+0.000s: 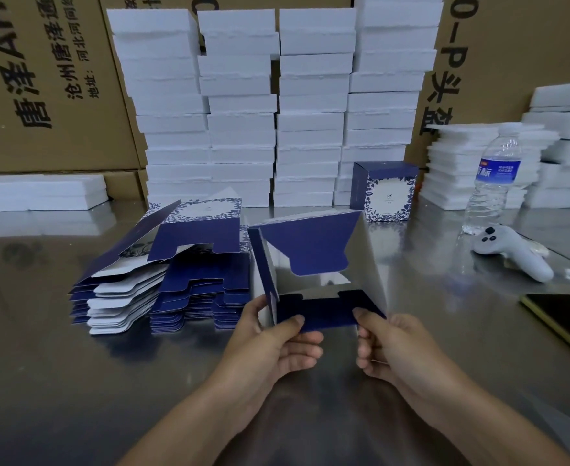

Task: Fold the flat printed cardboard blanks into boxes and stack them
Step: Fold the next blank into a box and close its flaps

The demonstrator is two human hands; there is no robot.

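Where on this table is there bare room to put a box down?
Bare table lies near-left, in front of the flat blanks, and between the finished box and the water bottle. The right is crowded by a controller and phone; white stacks fill the back.

navy blank point(314, 250), white foam stacks point(243, 95)

Half-opened blank point(310, 250): navy outside, white inside, sleeve spread open, navy flap tilted inward at far end, navy tab at near edge, raised above worktop point(75, 381). Pile of flat blanks point(162, 284): navy-and-floral print, fanned, just left. Finished box point(382, 193): upright, behind right.
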